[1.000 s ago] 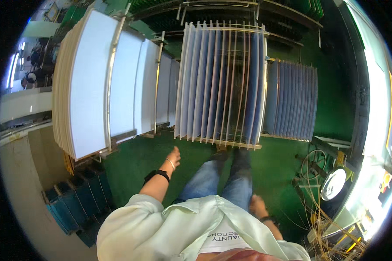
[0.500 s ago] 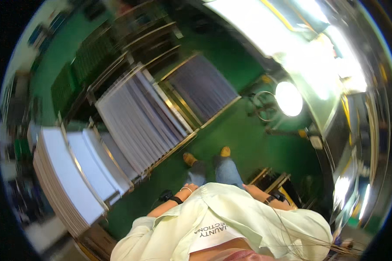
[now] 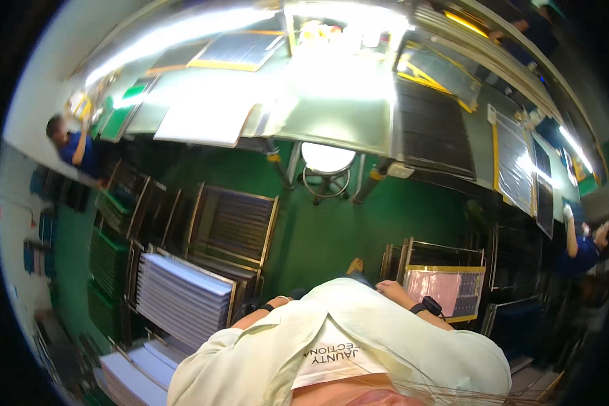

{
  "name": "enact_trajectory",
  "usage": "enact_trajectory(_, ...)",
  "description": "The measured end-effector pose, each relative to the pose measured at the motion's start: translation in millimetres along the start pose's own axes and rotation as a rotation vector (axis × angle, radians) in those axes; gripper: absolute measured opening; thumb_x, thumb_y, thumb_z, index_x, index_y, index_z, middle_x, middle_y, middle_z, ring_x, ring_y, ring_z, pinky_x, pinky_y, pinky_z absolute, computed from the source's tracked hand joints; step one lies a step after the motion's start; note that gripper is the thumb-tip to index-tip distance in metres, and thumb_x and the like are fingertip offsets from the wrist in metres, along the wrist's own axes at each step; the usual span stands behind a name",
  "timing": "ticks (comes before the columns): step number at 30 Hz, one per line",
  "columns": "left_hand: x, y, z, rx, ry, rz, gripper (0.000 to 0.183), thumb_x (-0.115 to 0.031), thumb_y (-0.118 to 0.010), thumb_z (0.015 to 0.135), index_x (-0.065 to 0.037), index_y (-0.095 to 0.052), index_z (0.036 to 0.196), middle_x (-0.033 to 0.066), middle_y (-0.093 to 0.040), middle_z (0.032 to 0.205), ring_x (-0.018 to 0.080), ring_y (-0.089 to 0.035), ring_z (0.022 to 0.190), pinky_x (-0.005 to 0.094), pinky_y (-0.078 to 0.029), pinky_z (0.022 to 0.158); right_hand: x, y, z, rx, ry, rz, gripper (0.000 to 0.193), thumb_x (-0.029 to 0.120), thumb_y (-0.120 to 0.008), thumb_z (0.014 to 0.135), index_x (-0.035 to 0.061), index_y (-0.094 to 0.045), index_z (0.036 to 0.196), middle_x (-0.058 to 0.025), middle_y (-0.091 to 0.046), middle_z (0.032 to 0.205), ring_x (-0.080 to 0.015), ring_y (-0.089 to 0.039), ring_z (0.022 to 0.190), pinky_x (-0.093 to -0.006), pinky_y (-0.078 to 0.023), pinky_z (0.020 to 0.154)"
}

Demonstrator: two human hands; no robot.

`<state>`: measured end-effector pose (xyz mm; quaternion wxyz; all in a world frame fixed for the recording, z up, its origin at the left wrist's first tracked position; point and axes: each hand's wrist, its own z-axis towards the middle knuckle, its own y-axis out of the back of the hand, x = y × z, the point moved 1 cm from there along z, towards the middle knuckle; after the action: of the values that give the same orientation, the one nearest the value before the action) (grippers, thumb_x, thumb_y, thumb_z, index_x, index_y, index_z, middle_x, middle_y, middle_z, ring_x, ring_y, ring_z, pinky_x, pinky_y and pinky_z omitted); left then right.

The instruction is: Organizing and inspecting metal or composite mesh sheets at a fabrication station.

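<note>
My left hand (image 3: pixel 278 300) hangs low at my left side, mostly hidden behind my pale jacket; its fingers do not show. On my right, my right hand (image 3: pixel 392 291) hangs beside my hip, small and soft in the picture; how its fingers are held cannot be made out. No object is visible in either hand. Nearest to the left arm is a rack of stacked pale sheets (image 3: pixel 186 287). Close to the right hand stands a metal rack holding a yellow-edged panel (image 3: pixel 446 287), apart from the hand.
Ahead runs a long lit workbench (image 3: pixel 331 125) with a white board (image 3: pixel 206 118) and dark panels on it. A round white stool (image 3: pixel 327 157) stands before it on the green floor (image 3: pixel 318 233). Co-workers in blue are at far left (image 3: pixel 74 145) and far right (image 3: pixel 582 250).
My view has swung to the right: the racks now lie further left, and the bench and stool are straight ahead. Both hands remain low at my sides.
</note>
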<state>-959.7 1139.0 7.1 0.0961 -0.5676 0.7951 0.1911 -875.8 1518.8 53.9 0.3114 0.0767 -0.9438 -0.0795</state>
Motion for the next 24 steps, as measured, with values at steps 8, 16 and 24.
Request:
enact_trajectory(8,-88.4,235.9,53.2,-0.095,-0.25,0.767,0.025,-0.021,-0.05,0.077,-0.006,-0.065,0.09,0.0109,-0.064,0.097,0.0291,-0.061,0.087,0.0404,-0.049,0.07,-15.9,82.3,73.6,-0.231,-0.099,0.576,0.022,0.022,-0.051,0.087,0.0036,-0.056,0.097,-0.0094,-0.063,0.08,-0.0152,-0.06,0.064,-0.0239,-0.048,0.054)
enact_trajectory(16,-30.3,504.4,19.7,-1.686,0.041,0.117,0.042,-0.035,-0.051,0.084,-0.007,-0.051,0.116,0.0154,-0.047,0.122,0.0331,-0.043,0.112,0.0402,-0.035,0.094,88.8,67.9,152.3,-0.127,-0.016,0.692,0.024,0.024,-0.047,0.089,0.0042,-0.055,0.102,-0.0077,-0.063,0.083,-0.0139,-0.06,0.069,-0.0251,-0.049,0.059)
enact_trajectory(24,8.0,554.9,73.8,-1.515,0.22,0.255,0.062,-0.049,-0.04,0.087,-0.013,-0.029,0.137,0.0103,-0.026,0.142,0.0312,-0.019,0.132,0.0517,-0.013,0.105,175.8,-3.4,297.6,-0.115,-0.181,0.976,0.045,0.031,-0.052,0.087,0.0063,-0.041,0.123,-0.0164,-0.059,0.101,-0.0259,-0.059,0.088,-0.0366,-0.049,0.076)
